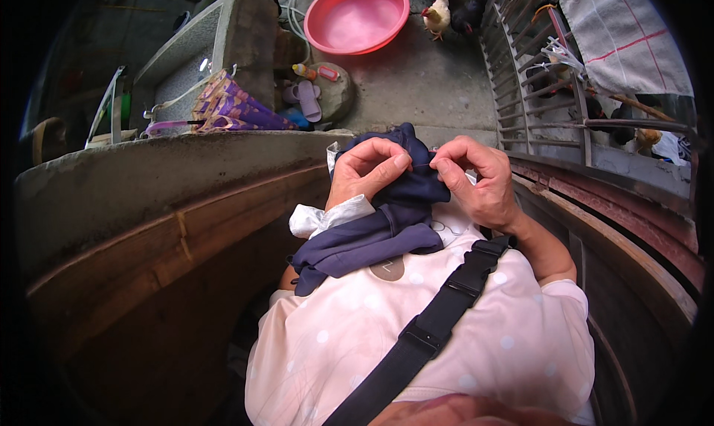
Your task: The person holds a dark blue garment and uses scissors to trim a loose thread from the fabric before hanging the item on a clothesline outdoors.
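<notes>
Between my hands runs a thin thread [422, 164], short and nearly level. My left hand [365, 169] pinches one end of it between thumb and forefinger. The other end is in the pinched fingertips of my right hand [477, 178]. Whether a needle is in either hand is too small to tell. A dark navy garment [421, 183] lies bunched beneath both hands. A fold of it [362, 242] drapes across my left forearm, and a white cloth [329, 217] wraps my left wrist.
A concrete ledge [139, 161] runs on the left, with a folded purple umbrella [237, 105] behind it. Lilac slippers [308, 100] rest by a stone. Farther off are a pink basin [360, 19] and a white chicken [437, 16]. A metal railing [530, 91] with a hanging cloth [625, 35] stands at right.
</notes>
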Available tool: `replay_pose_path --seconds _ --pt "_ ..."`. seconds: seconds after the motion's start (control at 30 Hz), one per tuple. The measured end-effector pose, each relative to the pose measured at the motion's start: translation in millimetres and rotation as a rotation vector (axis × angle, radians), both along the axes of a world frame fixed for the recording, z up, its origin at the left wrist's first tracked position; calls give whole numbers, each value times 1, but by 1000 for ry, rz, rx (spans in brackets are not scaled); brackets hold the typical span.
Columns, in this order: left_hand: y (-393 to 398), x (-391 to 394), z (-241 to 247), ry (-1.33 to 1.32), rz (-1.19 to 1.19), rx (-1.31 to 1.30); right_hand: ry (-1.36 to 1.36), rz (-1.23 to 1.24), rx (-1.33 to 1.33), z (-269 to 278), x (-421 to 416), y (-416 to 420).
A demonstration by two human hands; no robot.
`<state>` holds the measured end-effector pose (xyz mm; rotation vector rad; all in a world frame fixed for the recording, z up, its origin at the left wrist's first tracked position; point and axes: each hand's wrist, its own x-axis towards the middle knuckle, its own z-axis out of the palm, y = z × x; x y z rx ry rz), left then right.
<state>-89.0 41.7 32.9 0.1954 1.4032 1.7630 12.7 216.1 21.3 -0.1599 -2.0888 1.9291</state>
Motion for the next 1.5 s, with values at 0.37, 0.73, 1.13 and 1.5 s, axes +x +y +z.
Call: replay_pose_path --seconds 0.37,0.73,1.13,1.5 --pt "1 3 8 81 -26 -23 225 -17 230 13 -11 3" --pt "4 8 10 -11 -52 49 186 170 181 16 -32 11" --pt "6 6 4 4 -99 90 28 275 97 14 -45 20" --pt "8 -1 -4 -84 -68 100 -90 196 -114 5 -17 17"
